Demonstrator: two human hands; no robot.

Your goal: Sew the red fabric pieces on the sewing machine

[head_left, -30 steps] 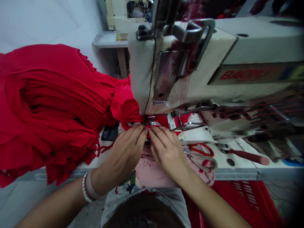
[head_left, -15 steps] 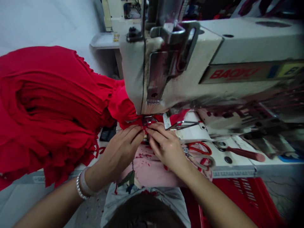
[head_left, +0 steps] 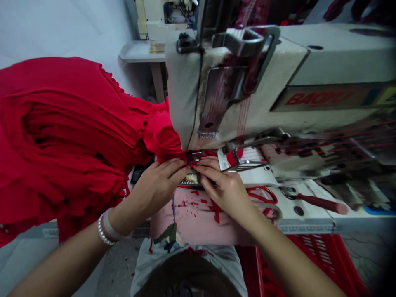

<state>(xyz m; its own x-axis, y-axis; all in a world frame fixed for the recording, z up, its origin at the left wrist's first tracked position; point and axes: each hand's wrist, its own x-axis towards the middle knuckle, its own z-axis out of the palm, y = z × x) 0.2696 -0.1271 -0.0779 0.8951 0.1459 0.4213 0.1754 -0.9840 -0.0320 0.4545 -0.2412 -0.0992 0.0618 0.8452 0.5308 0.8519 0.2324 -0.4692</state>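
Left hand (head_left: 154, 192) and right hand (head_left: 221, 185) on red fabric (head_left: 163, 138) (what lies beneath hidden)

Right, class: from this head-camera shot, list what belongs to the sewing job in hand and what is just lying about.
In use: left hand, right hand, red fabric, sewing machine.

Lying about: red-looped scissors, red-handled screwdriver, red plastic crate, second sewing machine.
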